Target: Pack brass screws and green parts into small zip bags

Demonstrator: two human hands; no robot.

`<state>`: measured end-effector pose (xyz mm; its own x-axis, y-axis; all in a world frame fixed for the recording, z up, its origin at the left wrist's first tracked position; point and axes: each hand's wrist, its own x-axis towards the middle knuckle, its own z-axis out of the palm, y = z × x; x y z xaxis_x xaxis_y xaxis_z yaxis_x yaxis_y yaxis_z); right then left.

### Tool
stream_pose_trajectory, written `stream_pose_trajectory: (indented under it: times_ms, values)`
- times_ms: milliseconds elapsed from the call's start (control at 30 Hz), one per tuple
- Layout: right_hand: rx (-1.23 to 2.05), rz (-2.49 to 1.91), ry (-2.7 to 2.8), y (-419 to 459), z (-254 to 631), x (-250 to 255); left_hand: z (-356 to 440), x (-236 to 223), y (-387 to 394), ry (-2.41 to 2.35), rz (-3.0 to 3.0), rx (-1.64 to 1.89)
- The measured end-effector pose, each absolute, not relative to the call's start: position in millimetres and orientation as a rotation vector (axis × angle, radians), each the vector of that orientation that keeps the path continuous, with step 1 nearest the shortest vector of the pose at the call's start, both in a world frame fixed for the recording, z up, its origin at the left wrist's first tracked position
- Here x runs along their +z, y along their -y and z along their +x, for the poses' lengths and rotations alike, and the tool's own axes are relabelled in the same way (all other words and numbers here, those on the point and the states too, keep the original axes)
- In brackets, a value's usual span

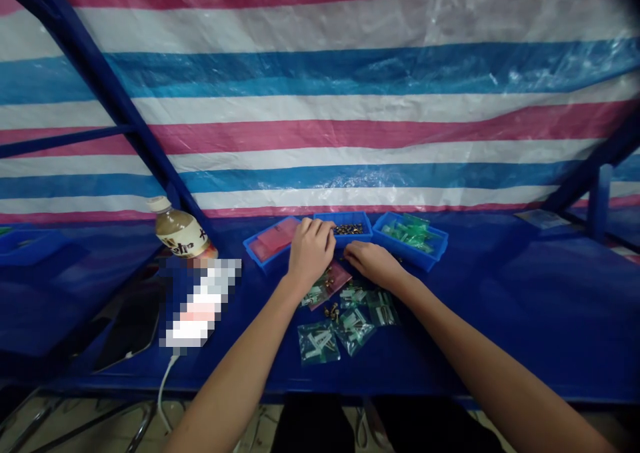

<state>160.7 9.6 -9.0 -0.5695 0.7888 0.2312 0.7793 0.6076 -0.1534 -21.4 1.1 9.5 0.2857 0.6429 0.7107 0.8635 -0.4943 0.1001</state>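
My left hand [313, 249] is closed with its fingers bent down, between the left tray and the middle blue tray [345, 241] of small brass-coloured metal pieces [350, 229]. What its fingertips hold, if anything, is hidden. My right hand [375, 264] is curled closed just in front of the middle tray; I cannot make out what is in its fingers. Below the hands lies a pink bag [340, 278] with metal pieces on it. Loose brass-coloured pieces [332, 311] sit nearer me, among small clear bags [319, 343] containing white plastic parts and metal pins.
A left blue tray [257, 258] contains pink bags [275, 238]; a right one [434, 256] contains green bags [410, 231]. A drink bottle [183, 229], a blurred-out object [200, 309] with a white cable [163, 393] and a dark flat panel [130, 326] are at left.
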Motion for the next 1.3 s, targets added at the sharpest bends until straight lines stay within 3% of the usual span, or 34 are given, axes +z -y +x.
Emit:
stream_pose_trajectory:
  times_ms: [500, 800, 1100, 1300]
  values:
    - [0.177, -1.124, 2.497, -6.4, 154.2, -15.9, -19.4, 9.8, -1.2, 1.359, -2.288, -1.034]
    - [-0.057, -1.114, 2.183, 1.4, 165.1, 4.7, -8.2, 10.6, 6.8, 1.475, -2.468, -1.033]
    - [0.095, -0.883, 2.155, 2.5, 171.0, 10.1, -3.4, 6.8, 1.7, 1.631, -2.753, -1.565]
    - [0.184, -0.984, 1.999, -1.1, 171.3, 8.6, -5.9, 5.6, -4.0, 1.600, -2.773, -1.806]
